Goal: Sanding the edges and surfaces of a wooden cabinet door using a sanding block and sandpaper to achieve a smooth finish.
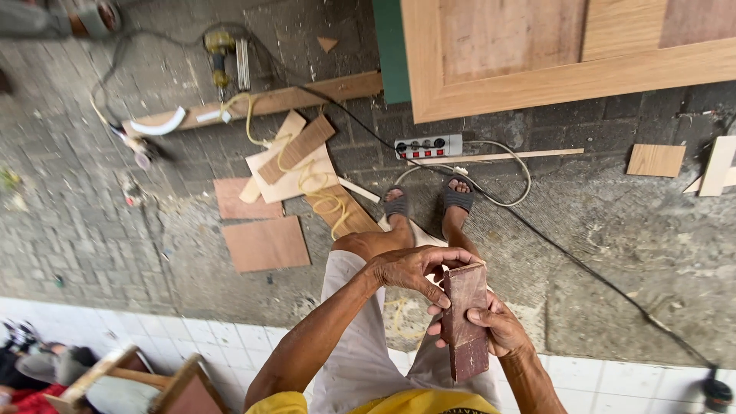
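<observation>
I hold a dark reddish-brown wooden block (466,322) upright in front of my lap. My right hand (498,326) grips it from the right side and underneath, thumb on its face. My left hand (410,268) wraps over its top left corner, fingers curled on the edge. Below the block I see my knees in light shorts and my feet in grey sandals (425,203) on the brick paving.
A large wooden door panel (552,69) lies at the top right. A power strip (428,146) with cables sits near my feet. Plywood offcuts (264,241), a yellow hose, a nail gun (222,54) and a long plank lie at left. White tiles run along the bottom.
</observation>
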